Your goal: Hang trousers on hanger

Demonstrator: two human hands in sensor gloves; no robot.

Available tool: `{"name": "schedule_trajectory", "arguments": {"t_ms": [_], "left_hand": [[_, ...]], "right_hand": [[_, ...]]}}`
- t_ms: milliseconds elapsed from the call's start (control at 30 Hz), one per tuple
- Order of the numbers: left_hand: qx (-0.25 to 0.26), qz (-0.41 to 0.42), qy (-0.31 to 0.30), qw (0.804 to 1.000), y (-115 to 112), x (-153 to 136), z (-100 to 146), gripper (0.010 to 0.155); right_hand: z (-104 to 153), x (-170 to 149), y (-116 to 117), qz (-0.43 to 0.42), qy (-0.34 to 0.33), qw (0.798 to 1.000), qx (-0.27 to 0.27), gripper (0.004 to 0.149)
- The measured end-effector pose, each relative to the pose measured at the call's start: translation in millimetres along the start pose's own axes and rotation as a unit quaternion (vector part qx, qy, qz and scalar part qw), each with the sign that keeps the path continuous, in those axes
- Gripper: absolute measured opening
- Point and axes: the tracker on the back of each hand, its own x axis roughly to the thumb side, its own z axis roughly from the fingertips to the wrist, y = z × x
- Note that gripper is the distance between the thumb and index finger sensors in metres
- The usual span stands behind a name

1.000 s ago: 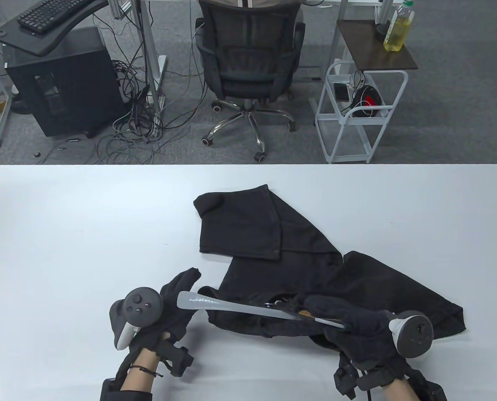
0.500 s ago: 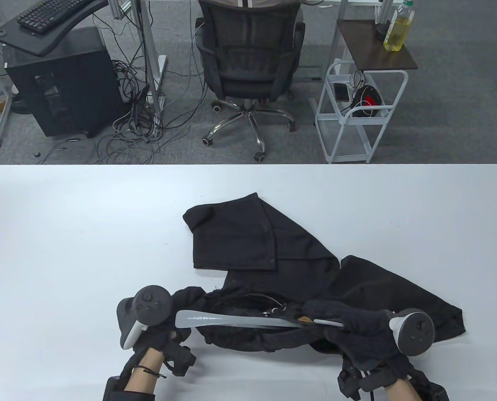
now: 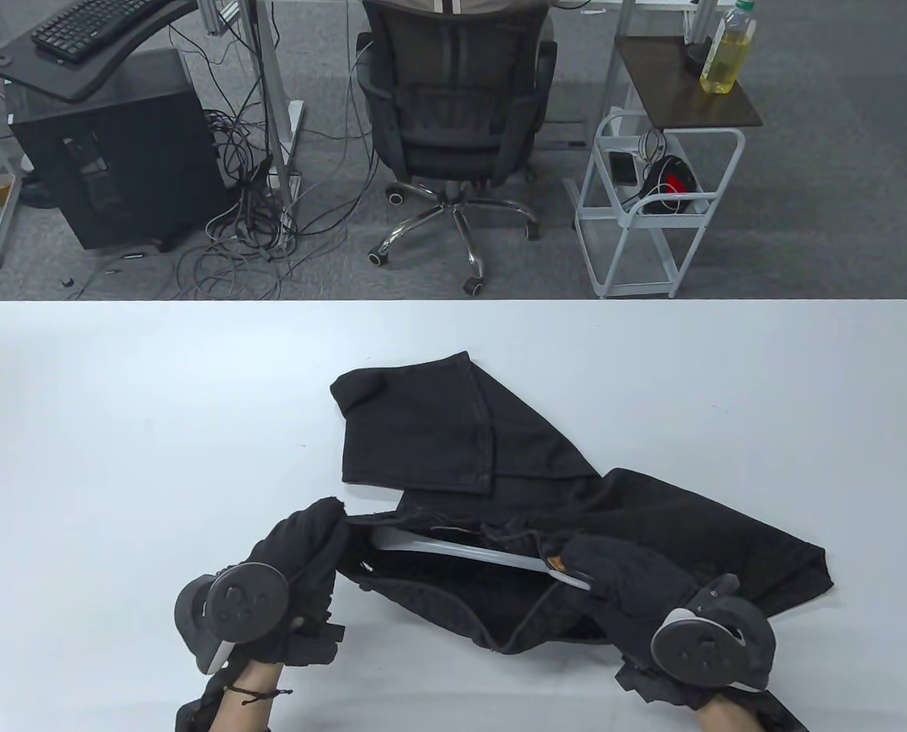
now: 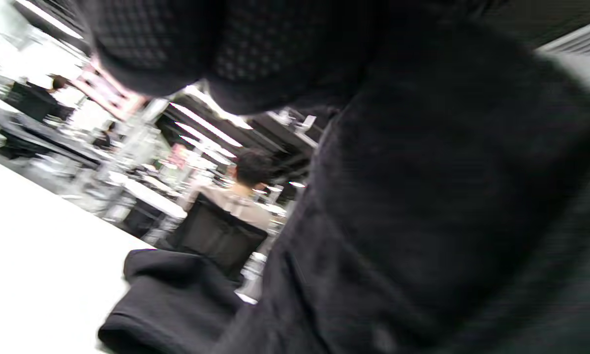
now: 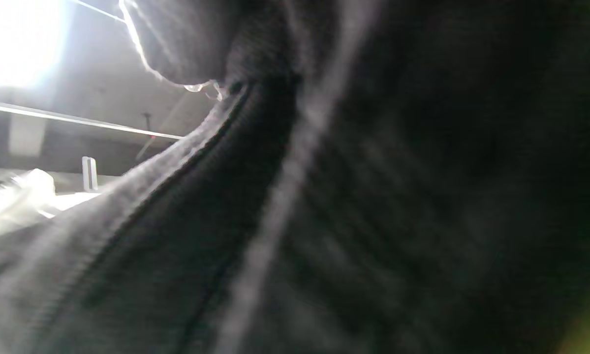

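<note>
A pair of black fabric trousers [image 3: 545, 488] is spread in crumpled folds on the white desk [image 3: 117, 427], from the middle of the desk down towards its near edge. One folded leg lies towards the middle of the desk, another stretches towards the right edge, and the opened waistband faces the near edge between the two hands.

A translucent white plastic hanger [image 3: 468, 550] is seen lying inside the waist opening, slanting from upper left to lower right, with black cloth both above and below it.

The left end of the waistband is gripped by the gloved left hand [image 3: 300, 557]; its fingers [image 3: 320, 522] are curled around the cloth just beside the hanger's left tip. In the left wrist view, only blurred dark cloth close to the camera and a folded leg [image 4: 171, 305] on the desk can be made out.

The right end of the hanger is held by the gloved right hand [image 3: 636, 587], whose fingers [image 3: 594, 560] are closed over it where it meets the cloth. The right wrist view is filled with blurred black fabric [image 5: 373, 196], and nothing further can be told from it.
</note>
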Motion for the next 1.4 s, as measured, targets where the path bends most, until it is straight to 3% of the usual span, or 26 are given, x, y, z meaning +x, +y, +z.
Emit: {"name": "schedule_trajectory", "arguments": {"t_ms": [100, 200, 367, 433, 533, 600, 733, 833, 933, 1000, 1033, 1100, 1167, 1200, 1233, 1300, 1400], "left_hand": [[-0.055, 0.083, -0.071, 0.992, -8, 10, -1, 0.045], [-0.109, 0.102, -0.089, 0.985, -17, 17, -2, 0.045], [-0.209, 0.106, -0.089, 0.968, -48, 14, -1, 0.049], [-0.209, 0.056, -0.083, 0.973, -59, 11, 1, 0.059], [-0.254, -0.029, -0.079, 0.964, -76, 11, 1, 0.087], [-0.291, -0.025, -0.077, 0.953, -89, 14, 2, 0.090], [-0.313, -0.046, -0.055, 0.947, -103, 14, 2, 0.093], [-0.309, -0.051, -0.036, 0.949, -105, 11, 0, 0.091], [-0.303, -0.075, -0.027, 0.950, -106, 9, -1, 0.089], [-0.307, -0.087, -0.020, 0.948, -108, 7, -1, 0.088], [-0.312, -0.090, -0.018, 0.946, -109, 5, 0, 0.087], [-0.323, -0.089, -0.013, 0.942, -111, 4, 1, 0.084], [-0.352, -0.108, -0.012, 0.930, -116, 2, 3, 0.081], [-0.368, -0.107, -0.016, 0.924, -119, 2, 4, 0.079], [-0.373, -0.115, -0.012, 0.921, -121, 4, 6, 0.078], [-0.370, -0.139, -0.020, 0.919, -121, 5, 6, 0.079], [-0.374, -0.121, -0.017, 0.919, -120, 2, 6, 0.079]], "right_hand": [[0, 4, 20, 0.029, -0.001, 1.000, 0.003, 0.048], [1, 10, 34, 0.046, -0.013, 0.999, 0.018, 0.047], [0, 8, 45, -0.041, -0.016, 0.998, 0.044, 0.047], [0, 8, 46, -0.066, -0.016, 0.997, 0.046, 0.047], [1, 6, 48, -0.106, -0.028, 0.991, 0.074, 0.050], [1, 2, 48, -0.117, -0.024, 0.988, 0.099, 0.054], [0, -11, 53, -0.145, 0.002, 0.974, 0.173, 0.066], [0, -25, 53, -0.113, 0.039, 0.971, 0.209, 0.076], [1, -41, 52, -0.078, 0.085, 0.966, 0.230, 0.080], [3, -59, 55, -0.041, 0.137, 0.957, 0.251, 0.074], [3, -66, 56, -0.042, 0.149, 0.951, 0.269, 0.075], [6, -84, 64, -0.076, 0.210, 0.918, 0.328, 0.072], [13, -103, 82, -0.027, 0.268, 0.879, 0.394, 0.070], [14, -106, 86, -0.027, 0.277, 0.873, 0.400, 0.070], [11, -105, 88, -0.057, 0.271, 0.890, 0.361, 0.070], [10, -103, 89, -0.028, 0.266, 0.886, 0.380, 0.070], [14, -106, 88, -0.067, 0.273, 0.886, 0.369, 0.072]]}}
